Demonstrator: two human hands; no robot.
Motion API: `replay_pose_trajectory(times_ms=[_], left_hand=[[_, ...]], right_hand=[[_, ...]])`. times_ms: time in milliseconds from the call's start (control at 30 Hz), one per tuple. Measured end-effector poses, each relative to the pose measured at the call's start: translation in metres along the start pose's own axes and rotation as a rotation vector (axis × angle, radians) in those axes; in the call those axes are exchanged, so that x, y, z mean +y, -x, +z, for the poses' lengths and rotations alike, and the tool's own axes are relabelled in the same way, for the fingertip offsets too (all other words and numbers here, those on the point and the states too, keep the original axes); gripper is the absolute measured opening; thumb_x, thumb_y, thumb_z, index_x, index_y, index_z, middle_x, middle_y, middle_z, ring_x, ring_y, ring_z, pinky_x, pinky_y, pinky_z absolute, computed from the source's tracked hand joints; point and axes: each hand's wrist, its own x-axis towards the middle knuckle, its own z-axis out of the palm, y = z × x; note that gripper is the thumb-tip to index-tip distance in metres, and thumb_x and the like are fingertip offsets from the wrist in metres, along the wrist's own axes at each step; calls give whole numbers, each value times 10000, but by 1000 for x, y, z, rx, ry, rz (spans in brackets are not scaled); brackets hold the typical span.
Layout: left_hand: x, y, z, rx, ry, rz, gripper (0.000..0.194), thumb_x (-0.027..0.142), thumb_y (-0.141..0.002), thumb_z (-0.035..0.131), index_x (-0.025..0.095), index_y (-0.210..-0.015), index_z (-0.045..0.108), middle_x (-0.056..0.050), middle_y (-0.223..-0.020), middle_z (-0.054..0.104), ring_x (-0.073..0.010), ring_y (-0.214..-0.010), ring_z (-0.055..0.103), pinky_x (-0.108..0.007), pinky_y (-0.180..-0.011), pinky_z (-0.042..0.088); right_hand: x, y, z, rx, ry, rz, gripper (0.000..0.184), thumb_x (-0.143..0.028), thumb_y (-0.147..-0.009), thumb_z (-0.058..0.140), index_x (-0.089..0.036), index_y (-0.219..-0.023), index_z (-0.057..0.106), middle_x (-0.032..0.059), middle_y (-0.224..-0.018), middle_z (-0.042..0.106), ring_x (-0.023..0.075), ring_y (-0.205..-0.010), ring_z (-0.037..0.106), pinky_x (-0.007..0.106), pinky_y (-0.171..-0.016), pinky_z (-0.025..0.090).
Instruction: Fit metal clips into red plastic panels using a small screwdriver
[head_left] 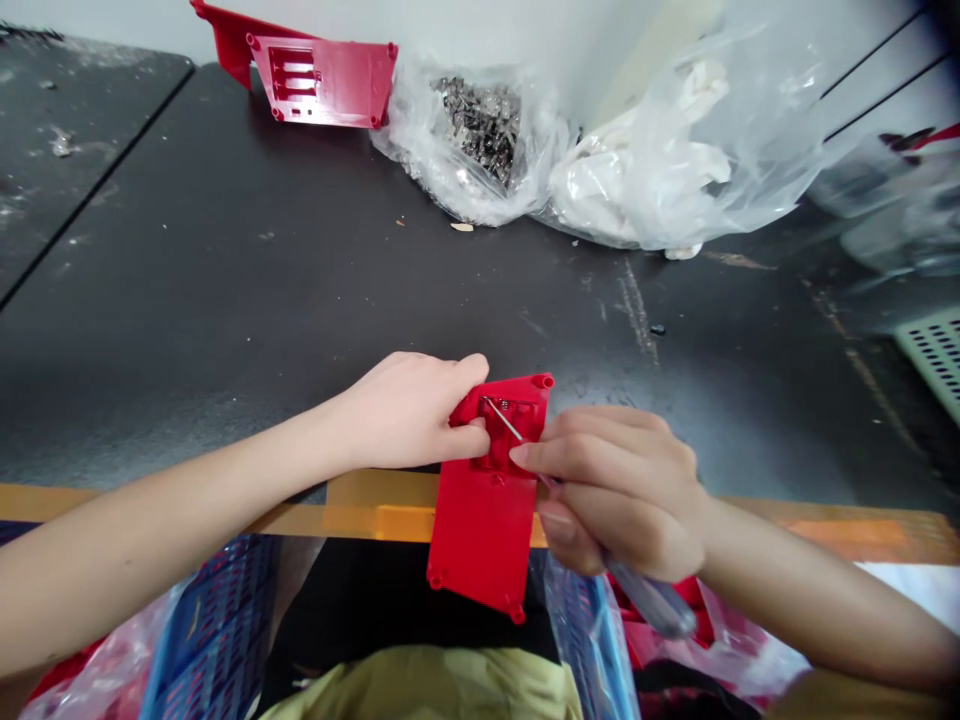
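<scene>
Dark tabletop, scuffed and worn, carries the work. We find the left hand closed around the upper left side of a red plastic panel, holding it firmly. The right hand grips a screwdriver narrowly, its thin shaft reaching the panel's upper recess. We note the panel lying across the table's near edge, its lower end overhanging. Toward the far edge lie a second red panel and a clear bag of small metal parts.
</scene>
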Motion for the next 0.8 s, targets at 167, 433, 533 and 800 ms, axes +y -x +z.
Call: replay_pose_trajectory(times_ms=[167, 433, 533, 800], left_hand=[[4, 0, 0, 7, -61, -4, 177, 348, -835, 489, 224, -790, 371, 39, -583, 503, -181, -542, 528, -278, -518, 219], [1, -2, -1, 4, -30, -6, 193, 353, -825, 488, 229, -790, 344, 41, -598, 509, -173, -528, 515, -271, -510, 224], [0, -1, -1, 2, -24, -14, 205, 359, -823, 488, 231, -782, 333, 40, -602, 519, -175, -537, 524, -272, -513, 227], [2, -1, 0, 5, -50, -30, 183, 344, -827, 497, 227, -782, 365, 27, -620, 564, -183, -560, 564, -274, -518, 235]], right_hand=[[0, 10, 1, 88, 59, -266, 275, -149, -926, 458, -235, -666, 438, 27, -649, 666, 123, -516, 550, 288, -488, 484], [5, 2, 5, 114, 31, -317, 295, -125, -886, 501, -247, -638, 398, -13, -545, 597, 117, -473, 534, 270, -427, 446], [7, 1, 6, 139, 39, -364, 286, -124, -877, 524, -251, -650, 404, -25, -514, 570, 119, -456, 537, 263, -396, 437], [6, 2, 4, 142, 68, -342, 284, -121, -868, 521, -249, -632, 428, -6, -550, 599, 119, -462, 522, 268, -386, 430]])
